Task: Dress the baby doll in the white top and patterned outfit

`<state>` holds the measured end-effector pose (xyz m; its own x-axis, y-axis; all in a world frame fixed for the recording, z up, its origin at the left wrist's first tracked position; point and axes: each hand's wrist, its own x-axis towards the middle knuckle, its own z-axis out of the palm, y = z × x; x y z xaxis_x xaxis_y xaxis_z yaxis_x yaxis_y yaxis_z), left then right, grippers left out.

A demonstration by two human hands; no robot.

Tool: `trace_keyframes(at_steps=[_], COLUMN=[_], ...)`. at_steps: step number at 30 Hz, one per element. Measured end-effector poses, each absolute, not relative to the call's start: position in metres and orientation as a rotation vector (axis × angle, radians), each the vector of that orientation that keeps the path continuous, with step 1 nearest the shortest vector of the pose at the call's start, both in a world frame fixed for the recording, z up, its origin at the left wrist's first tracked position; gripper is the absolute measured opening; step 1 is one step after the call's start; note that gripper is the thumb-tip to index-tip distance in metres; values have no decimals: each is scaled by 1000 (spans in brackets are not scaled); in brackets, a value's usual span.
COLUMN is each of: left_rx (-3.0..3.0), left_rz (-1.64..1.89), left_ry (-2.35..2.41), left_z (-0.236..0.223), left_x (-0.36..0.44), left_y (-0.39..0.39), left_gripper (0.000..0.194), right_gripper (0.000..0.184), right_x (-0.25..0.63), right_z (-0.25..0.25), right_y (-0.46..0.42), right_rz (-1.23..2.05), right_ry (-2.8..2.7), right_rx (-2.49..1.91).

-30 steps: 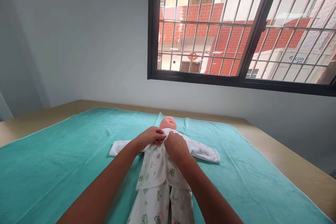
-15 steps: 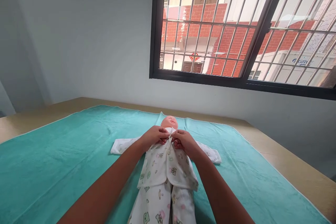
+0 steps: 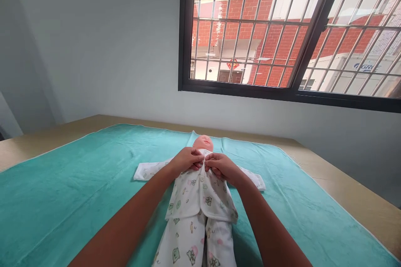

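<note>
A baby doll [image 3: 203, 142] lies on its back, head toward the wall, dressed in a white printed jacket [image 3: 189, 200] and matching pants [image 3: 184, 242]. My left hand [image 3: 189, 159] pinches the jacket's front edge just below the collar. Across from it, my right hand [image 3: 219, 164] pinches the other front edge at the same height. The fingertips of both hands nearly meet at the chest, and any fastener between them is hidden. Lower down, the jacket fronts meet along the middle. Both sleeves stretch out sideways, partly covered by my forearms.
A teal blanket [image 3: 78, 187] lies beneath the doll, spread over a light wooden table [image 3: 341, 183]. Behind the table is a grey wall [image 3: 125, 50]. A barred window [image 3: 244, 29] with a dark frame is at the upper right.
Both hands stay at the jacket's neck opening, with only a small shift of the fingers. The camera view has tilted slightly, so the window sits a little higher.
</note>
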<state>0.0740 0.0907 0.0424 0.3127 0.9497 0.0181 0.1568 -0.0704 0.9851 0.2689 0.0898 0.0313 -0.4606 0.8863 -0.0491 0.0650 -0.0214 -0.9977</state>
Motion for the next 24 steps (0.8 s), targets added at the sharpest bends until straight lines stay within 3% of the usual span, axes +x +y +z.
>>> trace_keyframes(at_steps=[8, 24], left_rx=[1535, 1488], left_rz=[940, 918], left_ry=[1138, 1049], left_z=[41, 45], left_x=[80, 73], left_y=[90, 88], left_gripper=[24, 27], right_gripper=[26, 16], right_x=[266, 266], right_z=[34, 26], right_y=[89, 92], right_rz=[1437, 1457], right_ry=[-1752, -1623], right_rx=[-1054, -1054])
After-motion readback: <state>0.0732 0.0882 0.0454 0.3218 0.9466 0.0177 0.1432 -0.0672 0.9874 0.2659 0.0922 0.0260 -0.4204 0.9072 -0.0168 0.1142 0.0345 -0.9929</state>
